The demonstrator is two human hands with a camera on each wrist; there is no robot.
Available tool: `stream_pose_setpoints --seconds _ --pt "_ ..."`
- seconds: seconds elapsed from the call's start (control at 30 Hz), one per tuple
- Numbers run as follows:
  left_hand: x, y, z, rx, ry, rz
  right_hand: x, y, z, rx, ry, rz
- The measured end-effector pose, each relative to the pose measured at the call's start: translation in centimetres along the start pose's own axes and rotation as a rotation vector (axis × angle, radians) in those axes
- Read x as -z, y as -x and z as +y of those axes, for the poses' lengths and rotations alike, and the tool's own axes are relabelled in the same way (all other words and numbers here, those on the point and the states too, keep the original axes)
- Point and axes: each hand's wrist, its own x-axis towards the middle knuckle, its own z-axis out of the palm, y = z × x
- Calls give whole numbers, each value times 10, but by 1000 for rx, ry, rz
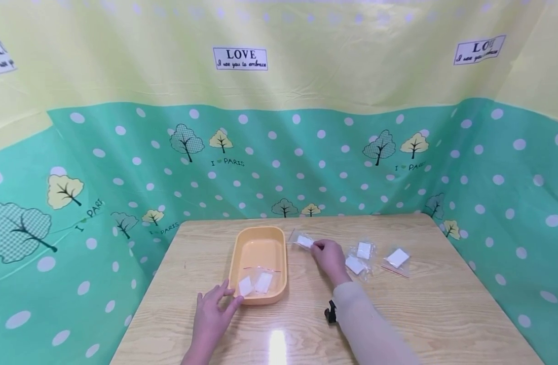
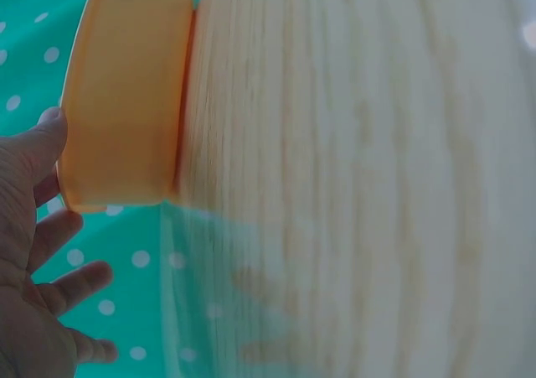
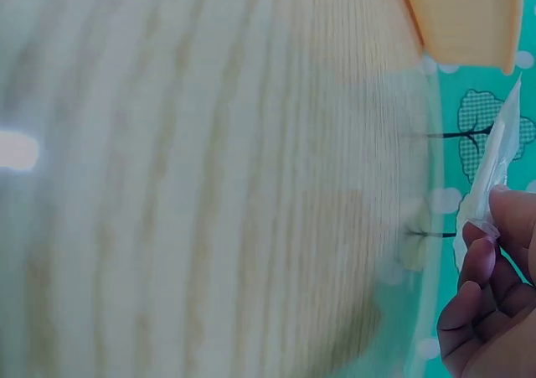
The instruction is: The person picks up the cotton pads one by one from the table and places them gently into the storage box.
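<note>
With thumb and fingertips, my right hand (image 1: 330, 258) pinches a small clear zip bag (image 1: 301, 239) that has a white block in it. The bag (image 3: 494, 160) is raised off the tabletop, just right of an orange plastic tray (image 1: 285, 253). Two similar bags, with white blocks (image 1: 263, 282) showing, lie inside the near end of that tray. At its near left corner, my left hand (image 1: 211, 314) holds the rim between thumb and index finger. The left hand's other fingers spread apart in the left wrist view, beside the tray wall (image 2: 126, 93).
Right of my right forearm lie two bags close together, one nearer (image 1: 355, 264) and one farther (image 1: 364, 250). Another bag with a red zip strip (image 1: 397, 258) lies farther right. A wooden table (image 1: 443, 314) carries everything, with a green dotted curtain (image 1: 297, 167) behind.
</note>
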Motion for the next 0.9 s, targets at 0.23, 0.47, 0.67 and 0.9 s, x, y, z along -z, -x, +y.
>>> stream_pose_setpoints --seconds 0.23,0.47,0.67,0.9 --pt "-1 0 -2 -6 5 7 2 4 4 -27 -60 32" --pt "-1 -1 -2 10 14 -6 3 8 8 17 -83 94" --pt "-2 0 -2 6 12 -4 5 13 12 7 -122 93" --pt "-2 0 -4 16 17 -7 8 20 12 18 -144 95"
